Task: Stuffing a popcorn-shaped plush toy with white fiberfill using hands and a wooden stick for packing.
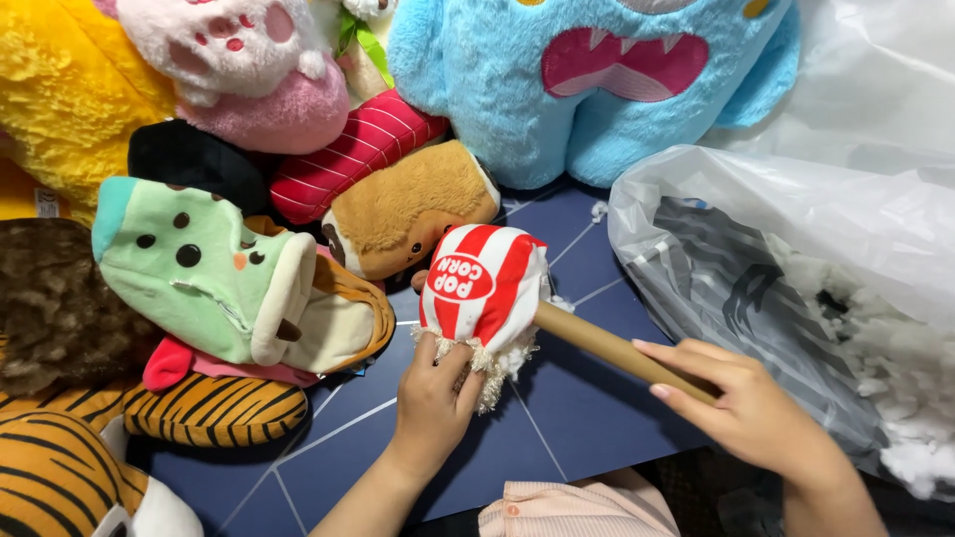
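We hold red-and-white striped plush point(484, 288) at centre over blue mat point(577, 418), left hand point(433, 398) pinching its open bottom. Right hand point(741, 398) wrapped round wooden stick point(607, 348), tip inside plush. We judge best: push gently, keep opening pinched, stuffing bag point(796, 278) near.

Bright, even indoor light with sharp focus across the whole view.
Soft shadows fall under the hands and plush toys point(209, 268); mild glare whitens the clear plastic bag point(796, 229) at right, and the edges bend slightly outward.
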